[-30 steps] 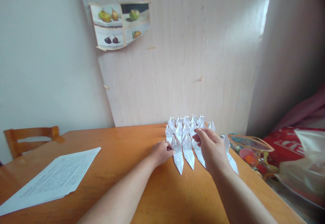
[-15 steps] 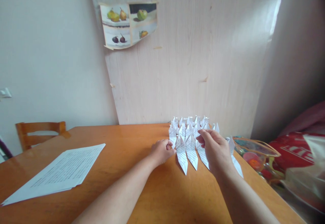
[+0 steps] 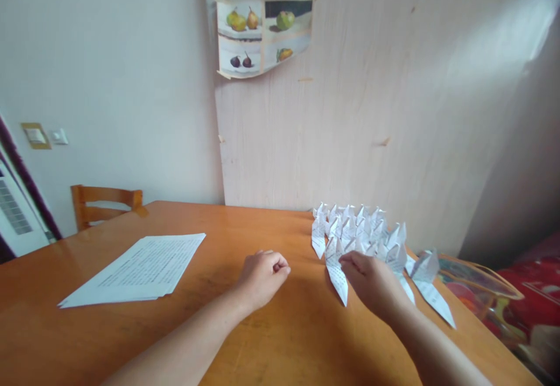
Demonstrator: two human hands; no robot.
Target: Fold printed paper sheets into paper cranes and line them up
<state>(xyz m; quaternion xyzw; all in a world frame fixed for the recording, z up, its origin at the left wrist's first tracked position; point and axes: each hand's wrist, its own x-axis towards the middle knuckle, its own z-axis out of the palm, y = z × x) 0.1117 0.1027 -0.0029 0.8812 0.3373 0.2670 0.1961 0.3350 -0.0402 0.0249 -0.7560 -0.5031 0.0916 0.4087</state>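
Rows of folded paper figures (image 3: 347, 227), crane-like with pointed tips and handwriting-like marks, stand on the right part of the table. My left hand (image 3: 263, 276) is closed over the bare tabletop, left of the rows and apart from them, with nothing visible in its fingers. My right hand (image 3: 371, 281) has its fingers curled in front of the nearest row and hides part of it. Just left of its fingertips is one folded paper crane (image 3: 336, 275), its long flap pointing toward me. Another paper crane (image 3: 431, 290) sits apart at the right.
A stack of printed sheets (image 3: 140, 269) lies on the left of the wooden table (image 3: 262, 351). Behind it stands a wooden chair (image 3: 107, 195). Past the table's right edge are a clear bag (image 3: 481, 281) and red packaging (image 3: 534, 281). A fruit picture (image 3: 265, 39) hangs on the panel.
The view has turned left, so the table and wall things appear farther right. My left hand has drawn away from the paper figures. My right hand's fingers have curled in closer.
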